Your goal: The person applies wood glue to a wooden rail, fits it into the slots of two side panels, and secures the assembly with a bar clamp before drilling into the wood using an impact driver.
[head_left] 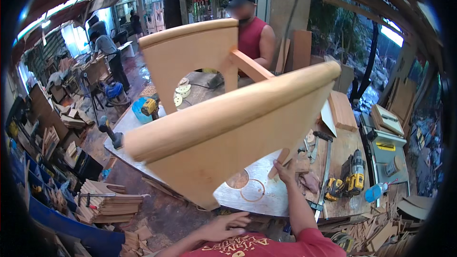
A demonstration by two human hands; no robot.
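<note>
Although a crossrail (252,66) already seems to join its two panels, what work remains on the wooden frame (233,128) is hard to judge. It tilts over the workbench (350,144) — right hand (287,173) gripping a leg (284,154) at right, left hand (225,227) open, empty, nearer.
</note>
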